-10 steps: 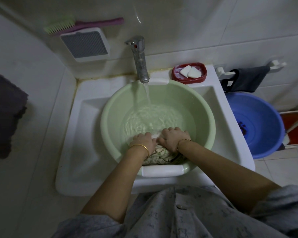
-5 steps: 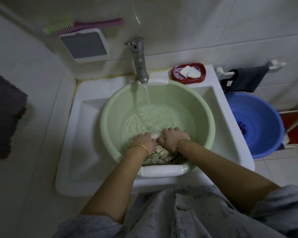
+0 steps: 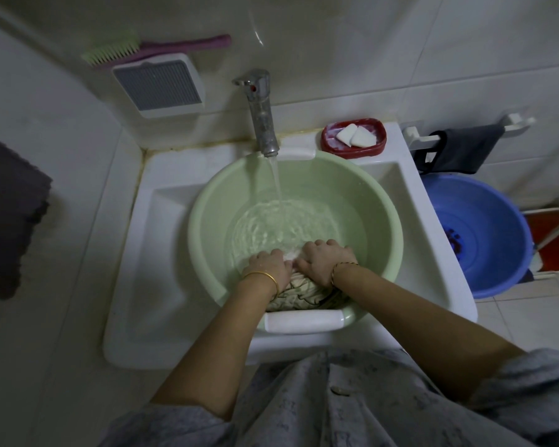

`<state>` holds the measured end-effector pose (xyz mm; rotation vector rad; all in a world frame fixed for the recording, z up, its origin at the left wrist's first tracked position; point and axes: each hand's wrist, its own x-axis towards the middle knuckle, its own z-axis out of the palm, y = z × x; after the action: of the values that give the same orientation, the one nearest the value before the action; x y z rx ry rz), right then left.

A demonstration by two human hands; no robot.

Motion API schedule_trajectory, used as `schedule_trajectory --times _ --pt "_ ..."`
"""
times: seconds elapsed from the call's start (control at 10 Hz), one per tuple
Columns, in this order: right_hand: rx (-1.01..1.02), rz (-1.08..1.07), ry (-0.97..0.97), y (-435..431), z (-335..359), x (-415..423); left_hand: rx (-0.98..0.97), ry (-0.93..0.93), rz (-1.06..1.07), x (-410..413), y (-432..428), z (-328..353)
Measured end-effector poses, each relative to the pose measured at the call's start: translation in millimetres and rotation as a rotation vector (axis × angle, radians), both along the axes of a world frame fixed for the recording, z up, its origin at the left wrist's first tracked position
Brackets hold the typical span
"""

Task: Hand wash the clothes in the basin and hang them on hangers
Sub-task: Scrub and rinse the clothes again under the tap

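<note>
A pale green basin stands in the white sink, part full of water. The tap runs a stream into it. A light patterned garment lies bunched against the basin's near wall. My left hand and my right hand sit side by side on top of it, fingers curled into the cloth and gripping it at the water's edge. Most of the garment is hidden under my hands. No hanger is in view.
A red soap dish with two white soap pieces sits at the sink's back right corner. A blue basin stands on the floor to the right, under a dark cloth on a rail. A scrubbing brush hangs on the wall.
</note>
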<state>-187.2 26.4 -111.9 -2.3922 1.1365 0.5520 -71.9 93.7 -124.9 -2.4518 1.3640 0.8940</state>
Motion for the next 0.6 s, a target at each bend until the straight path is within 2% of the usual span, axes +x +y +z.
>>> schedule_trajectory --times 0.6 --pt "0.001 -0.002 0.002 -0.3 0.8 0.3 0.001 -0.003 -0.005 0.5 -0.4 -0.6"
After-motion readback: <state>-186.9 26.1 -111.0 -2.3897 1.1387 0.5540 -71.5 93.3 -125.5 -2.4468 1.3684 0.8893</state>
